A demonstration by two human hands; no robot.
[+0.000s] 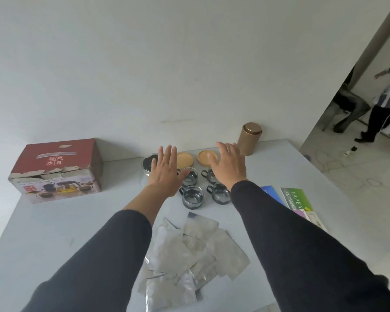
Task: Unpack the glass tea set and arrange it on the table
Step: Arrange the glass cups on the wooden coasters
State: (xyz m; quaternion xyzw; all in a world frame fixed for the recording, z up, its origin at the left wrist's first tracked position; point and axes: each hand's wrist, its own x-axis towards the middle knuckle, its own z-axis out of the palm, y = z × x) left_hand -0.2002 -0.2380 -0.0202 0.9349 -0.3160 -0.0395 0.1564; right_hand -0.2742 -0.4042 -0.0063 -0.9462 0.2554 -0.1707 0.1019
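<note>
Several small glass cups with dark handles stand in a cluster mid-table, the nearest ones being a front left cup point(192, 196) and a front right cup point(221, 192). Behind them lie two round wooden coasters point(185, 160) and a glass teapot with a dark lid point(149, 164), partly hidden by my left hand. My left hand point(167, 171) hovers flat with fingers spread over the left cups. My right hand point(229, 165) is stretched out the same way over the right cups. Neither holds anything. The red tea set box point(56, 170) sits at the far left.
A gold tin canister point(249, 138) stands by the wall at the back. Several silver foil packets point(189, 255) lie in a heap near me. Coloured paper pads point(296, 199) rest near the table's right edge. A person walks on the floor at the far right.
</note>
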